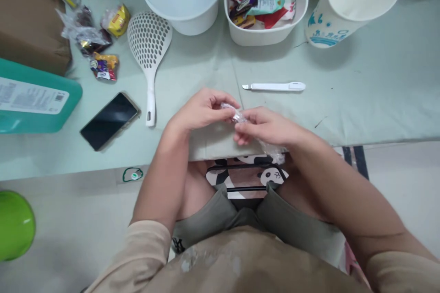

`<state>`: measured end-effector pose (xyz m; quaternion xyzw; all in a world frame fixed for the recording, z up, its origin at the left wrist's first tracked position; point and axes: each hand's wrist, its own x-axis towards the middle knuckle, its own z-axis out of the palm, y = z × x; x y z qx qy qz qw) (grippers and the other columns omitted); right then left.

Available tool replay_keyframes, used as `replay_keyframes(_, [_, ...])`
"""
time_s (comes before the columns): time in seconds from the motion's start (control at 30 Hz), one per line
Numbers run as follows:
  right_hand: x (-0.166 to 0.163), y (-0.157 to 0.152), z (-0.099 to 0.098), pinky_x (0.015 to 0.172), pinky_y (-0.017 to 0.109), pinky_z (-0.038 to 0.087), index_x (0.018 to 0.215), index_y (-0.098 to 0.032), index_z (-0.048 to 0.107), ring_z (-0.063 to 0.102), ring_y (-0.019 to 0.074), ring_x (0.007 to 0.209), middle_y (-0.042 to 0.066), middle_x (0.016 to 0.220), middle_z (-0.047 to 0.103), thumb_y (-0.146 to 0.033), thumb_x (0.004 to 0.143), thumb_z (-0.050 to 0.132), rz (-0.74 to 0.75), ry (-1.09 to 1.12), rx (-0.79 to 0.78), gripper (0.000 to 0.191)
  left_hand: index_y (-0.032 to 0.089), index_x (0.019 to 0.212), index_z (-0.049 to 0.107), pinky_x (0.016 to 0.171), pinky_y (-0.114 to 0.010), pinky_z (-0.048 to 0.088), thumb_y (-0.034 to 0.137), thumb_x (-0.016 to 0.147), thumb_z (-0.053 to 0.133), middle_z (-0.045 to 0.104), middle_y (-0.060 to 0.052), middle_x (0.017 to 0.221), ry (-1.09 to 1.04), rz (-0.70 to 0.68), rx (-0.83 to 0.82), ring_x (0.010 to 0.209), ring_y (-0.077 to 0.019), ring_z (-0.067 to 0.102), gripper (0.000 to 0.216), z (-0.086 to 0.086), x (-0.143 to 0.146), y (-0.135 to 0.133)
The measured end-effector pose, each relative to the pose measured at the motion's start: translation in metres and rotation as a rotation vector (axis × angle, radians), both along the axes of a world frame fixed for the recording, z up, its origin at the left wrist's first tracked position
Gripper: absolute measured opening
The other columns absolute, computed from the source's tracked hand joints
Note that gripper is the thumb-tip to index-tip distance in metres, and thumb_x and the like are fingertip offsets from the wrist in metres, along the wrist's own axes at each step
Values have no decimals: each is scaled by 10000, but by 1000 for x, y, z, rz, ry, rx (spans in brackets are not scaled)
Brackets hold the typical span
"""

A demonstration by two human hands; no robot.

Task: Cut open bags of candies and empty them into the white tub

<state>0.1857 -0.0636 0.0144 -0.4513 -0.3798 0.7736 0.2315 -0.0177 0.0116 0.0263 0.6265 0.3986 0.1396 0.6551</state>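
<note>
A twisted strip of crinkled clear plastic wrap (239,117) spans the gap between my hands, near the front edge of the table. My left hand (208,109) pinches its upper end between thumb and fingers. Closed on the lower part is my right hand (263,124), and a loose tail of the plastic hangs below that hand past the table edge. Whether anything sits inside the plastic I cannot tell. Just beyond my hands lies a white utility knife (275,87), its short blade pointing left.
Behind stand a white tub (192,20), a white container (268,36) of snack packets and a paper cup (328,29). To the left are a slotted skimmer (149,46), a phone (110,121), wrapped snacks (105,66) and a teal jug (68,94). A green bin (15,226) is on the floor.
</note>
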Motion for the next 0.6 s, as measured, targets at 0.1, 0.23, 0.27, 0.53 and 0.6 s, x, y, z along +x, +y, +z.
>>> replay_keyframes(0.1, [-7, -2, 4, 505, 183, 509, 860, -173, 673, 599, 76, 505, -27, 605, 667, -352, 917, 734, 38, -46, -11, 198, 156, 872, 794, 589, -249, 531, 222, 749, 802, 715, -10, 627, 37, 147, 61, 594, -149, 701, 140, -3, -9, 3])
replay_keyframes(0.23, [3, -3, 7, 478, 170, 450, 817, -165, 644, 569, 62, 485, -37, 568, 627, -353, 968, 668, 106, -89, -38, 243, 166, 849, 790, 586, -259, 540, 262, 729, 849, 681, 11, 581, -22, 272, 124, 556, -140, 680, 164, -9, -29, 7])
replay_keyframes(0.27, [7, -3, 7, 477, 174, 445, 794, -166, 633, 561, 61, 480, -36, 565, 623, -380, 971, 662, 136, -93, -47, 279, 171, 841, 793, 589, -259, 542, 286, 724, 864, 680, 13, 576, -59, 293, 132, 550, -134, 674, 179, -11, -33, 8])
replay_keyframes(0.53, [26, -10, 10, 470, 227, 346, 821, -179, 657, 443, 62, 441, -60, 513, 528, -636, 904, 679, 161, 67, 164, 465, 258, 873, 790, 625, -312, 545, 614, 595, 944, 715, 38, 609, -218, 448, 198, 581, -112, 617, 476, -35, -32, 21])
replay_keyframes(0.6, [27, -12, 8, 471, 241, 343, 952, -205, 688, 415, 67, 421, -72, 525, 518, -668, 902, 660, -51, 130, 245, 467, 253, 885, 806, 638, -318, 527, 642, 630, 914, 744, 27, 637, -171, 418, 215, 615, -128, 633, 477, -36, -23, 15])
